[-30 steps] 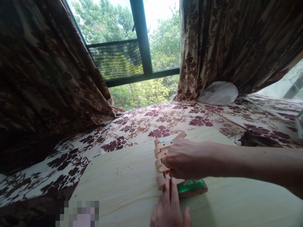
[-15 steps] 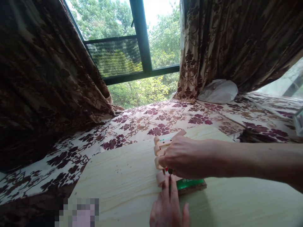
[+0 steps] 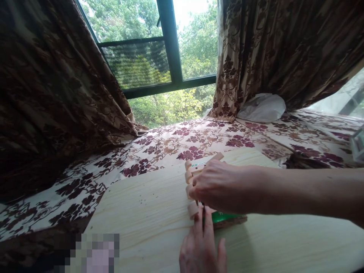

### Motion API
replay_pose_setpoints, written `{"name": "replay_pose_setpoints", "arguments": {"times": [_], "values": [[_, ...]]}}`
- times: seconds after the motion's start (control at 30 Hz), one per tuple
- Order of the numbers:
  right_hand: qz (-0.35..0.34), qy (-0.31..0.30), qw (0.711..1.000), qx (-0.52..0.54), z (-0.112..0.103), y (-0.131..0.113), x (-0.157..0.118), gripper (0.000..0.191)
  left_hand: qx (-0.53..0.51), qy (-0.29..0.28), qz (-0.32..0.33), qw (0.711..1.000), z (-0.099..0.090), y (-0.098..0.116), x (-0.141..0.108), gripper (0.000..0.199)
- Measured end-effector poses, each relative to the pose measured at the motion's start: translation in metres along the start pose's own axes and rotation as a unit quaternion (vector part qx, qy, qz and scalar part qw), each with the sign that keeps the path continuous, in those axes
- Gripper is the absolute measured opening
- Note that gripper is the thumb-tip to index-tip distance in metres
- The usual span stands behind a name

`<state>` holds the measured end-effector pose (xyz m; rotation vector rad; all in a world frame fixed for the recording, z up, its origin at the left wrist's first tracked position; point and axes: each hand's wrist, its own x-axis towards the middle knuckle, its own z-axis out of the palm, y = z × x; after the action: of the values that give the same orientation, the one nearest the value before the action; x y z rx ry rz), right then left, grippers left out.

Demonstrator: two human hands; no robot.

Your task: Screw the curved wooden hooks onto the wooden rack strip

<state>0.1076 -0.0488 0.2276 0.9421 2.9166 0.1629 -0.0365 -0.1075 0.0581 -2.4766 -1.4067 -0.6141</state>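
Observation:
A small assembly of pale wooden pieces [image 3: 192, 209] with curled, rounded ends lies on a green-topped block [image 3: 223, 216] with a brown lower edge. My right hand [image 3: 217, 185] reaches in from the right and is closed over the middle of these pieces. Whatever its fingers grip is hidden beneath them. From the near side my left hand [image 3: 200, 246] lies with fingers stretched out. Two of its fingertips touch the near wooden piece, just below my right hand. A flat wooden strip [image 3: 217, 156] sticks out beyond my right hand, and dark holes show in a piece beside it.
Everything rests on a pale wooden board [image 3: 122, 220], with several tiny dark specks [image 3: 148, 198] on its left part. Floral cloth [image 3: 167, 140] spreads behind it. A white plastic bag [image 3: 263, 108] sits by the curtain [image 3: 227, 72], near the window. A clear box [image 3: 357, 144] stands at the right edge.
My right hand has shifted very slightly left over the wooden pieces. My left hand stays in nearly the same place. The view has tilted a little.

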Motion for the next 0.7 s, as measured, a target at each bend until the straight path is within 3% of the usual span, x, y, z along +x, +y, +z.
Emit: {"name": "replay_pose_setpoints", "arguments": {"times": [0.1,0.37,0.53,0.7], "values": [[-0.021,0.001,1.0,-0.001,0.0018,-0.0008,0.0014,0.009,-0.004,0.004,0.009,1.0,-0.0022,-0.0005,0.001,0.052],[0.056,-0.029,0.998,-0.014,0.0065,0.0021,0.0037,0.011,-0.014,-0.007,0.008,1.0,0.0,-0.0003,-0.0004,0.051],[0.006,-0.01,1.0,-0.007,0.0012,-0.0031,-0.0007,0.011,-0.01,-0.01,0.011,1.0,-0.002,-0.0002,0.0001,0.052],[0.016,-0.014,1.0,-0.006,0.0041,-0.0037,-0.0017,0.012,-0.009,-0.01,0.016,1.0,-0.0025,-0.0001,0.0,0.051]]}}
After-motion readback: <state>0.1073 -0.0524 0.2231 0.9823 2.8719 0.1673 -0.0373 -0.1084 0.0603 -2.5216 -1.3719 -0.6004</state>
